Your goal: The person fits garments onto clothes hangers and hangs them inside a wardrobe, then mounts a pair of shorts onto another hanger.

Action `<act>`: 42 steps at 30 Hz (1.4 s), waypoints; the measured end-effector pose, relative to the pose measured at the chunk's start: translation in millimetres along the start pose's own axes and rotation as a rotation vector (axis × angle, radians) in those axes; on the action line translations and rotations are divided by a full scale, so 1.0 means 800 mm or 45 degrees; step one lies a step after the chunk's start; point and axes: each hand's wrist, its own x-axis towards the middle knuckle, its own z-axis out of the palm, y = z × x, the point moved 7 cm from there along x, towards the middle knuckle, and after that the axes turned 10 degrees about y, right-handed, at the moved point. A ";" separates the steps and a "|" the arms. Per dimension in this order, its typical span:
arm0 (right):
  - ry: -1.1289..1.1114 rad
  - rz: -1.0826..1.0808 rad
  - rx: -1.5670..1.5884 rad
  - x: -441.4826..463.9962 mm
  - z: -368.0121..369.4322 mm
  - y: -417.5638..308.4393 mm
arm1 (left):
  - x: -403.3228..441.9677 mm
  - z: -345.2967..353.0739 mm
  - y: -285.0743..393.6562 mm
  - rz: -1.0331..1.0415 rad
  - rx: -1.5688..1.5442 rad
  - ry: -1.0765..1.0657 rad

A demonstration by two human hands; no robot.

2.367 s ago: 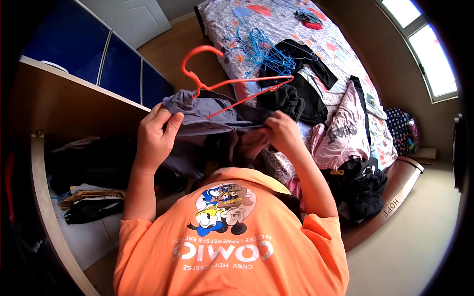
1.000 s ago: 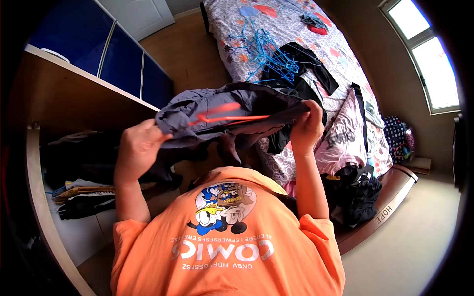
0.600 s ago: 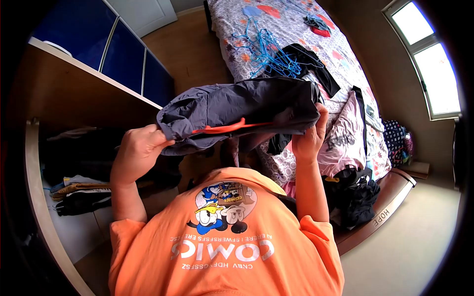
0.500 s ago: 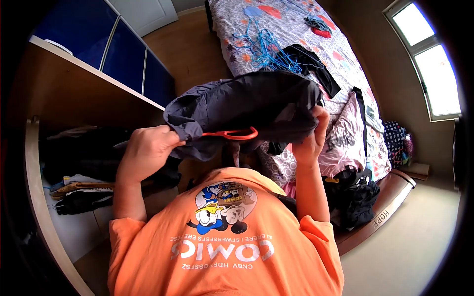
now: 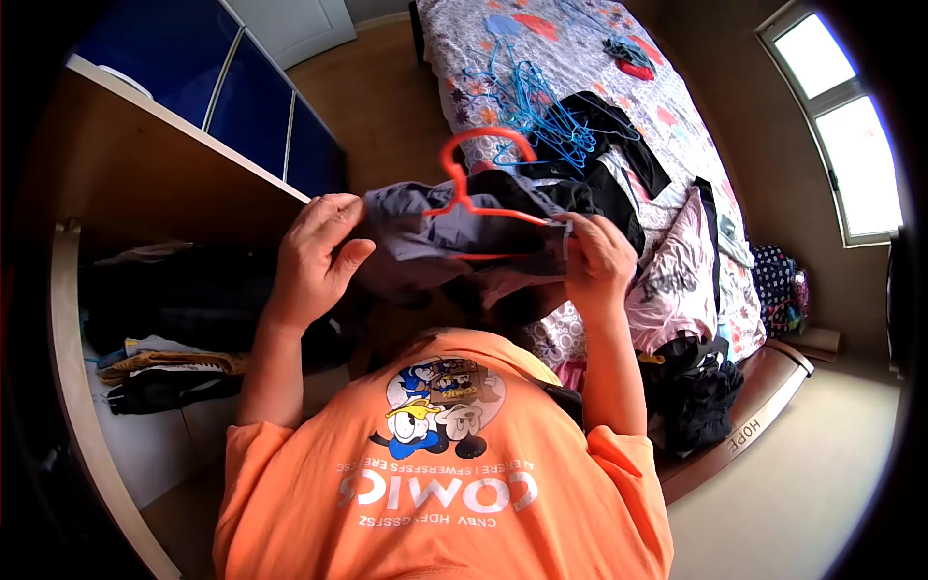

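A dark grey garment (image 5: 406, 251) is stretched between my two hands, in front of the orange shirt. My left hand (image 5: 321, 253) grips its left edge, with the thumb standing a little apart. At the other end, my right hand (image 5: 597, 261) pinches the cloth near the tip of the hanger. An orange-red hanger (image 5: 462, 201) sits inside the garment's opening, its hook sticking up above the cloth. The lower part of the hanger is partly covered by the fabric.
Beyond the garment is a bed (image 5: 445, 58) with blue hangers (image 5: 541, 111), black clothes (image 5: 619, 203) and a pink garment (image 5: 677, 280). Dark clothes (image 5: 691, 396) lie by the wooden bed end (image 5: 773, 387). On the left, an open wardrobe (image 5: 66, 319) holds folded clothes (image 5: 169, 365).
The garment has been lowered and gathered closer between my hands. The hanger's hook has swung up and out of the opening. My left hand has moved right and turned, its thumb now lifted.
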 end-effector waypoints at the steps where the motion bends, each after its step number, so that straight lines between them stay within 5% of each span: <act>1: 0.038 0.030 -0.005 0.003 -0.009 0.003 | 0.002 -0.004 0.002 0.110 0.190 0.023; 3: 0.077 0.041 -0.054 0.004 -0.027 0.011 | -0.006 -0.005 -0.024 -0.054 0.294 -0.150; 9: 0.248 0.105 -0.047 -0.006 -0.064 0.034 | -0.048 -0.006 -0.098 -0.255 0.309 -0.068; 13: 0.358 0.023 -0.117 -0.014 -0.085 0.040 | -0.053 -0.037 -0.095 -0.142 0.340 0.343; 17: 0.448 0.061 -0.270 -0.024 -0.101 0.046 | -0.073 -0.016 -0.104 -0.136 0.529 -0.025; 19: 0.368 -0.060 -0.318 -0.023 -0.093 0.032 | -0.072 -0.002 -0.107 -0.449 0.203 -0.167; 23: 0.372 -0.262 -0.291 -0.015 -0.078 0.002 | 0.004 -0.031 -0.014 0.098 0.257 0.146; 27: 0.256 -0.238 -0.106 -0.012 -0.052 -0.007 | -0.008 0.025 -0.019 -0.123 -0.044 -0.402; 33: -0.094 0.243 0.350 -0.032 -0.018 0.029 | -0.028 0.020 -0.022 -0.142 -0.029 0.002; 35: -0.373 1.283 1.099 -0.063 0.010 0.064 | -0.028 0.012 -0.007 0.007 0.147 0.053; 36: -0.352 1.397 1.068 -0.061 0.016 0.060 | -0.029 0.012 -0.001 0.074 0.210 0.079; 40: -0.012 1.303 0.956 -0.072 0.033 0.071 | -0.043 0.021 0.018 0.221 0.360 0.121; 42: 0.262 1.169 1.288 -0.049 0.009 0.064 | -0.052 0.028 0.006 0.202 0.407 0.112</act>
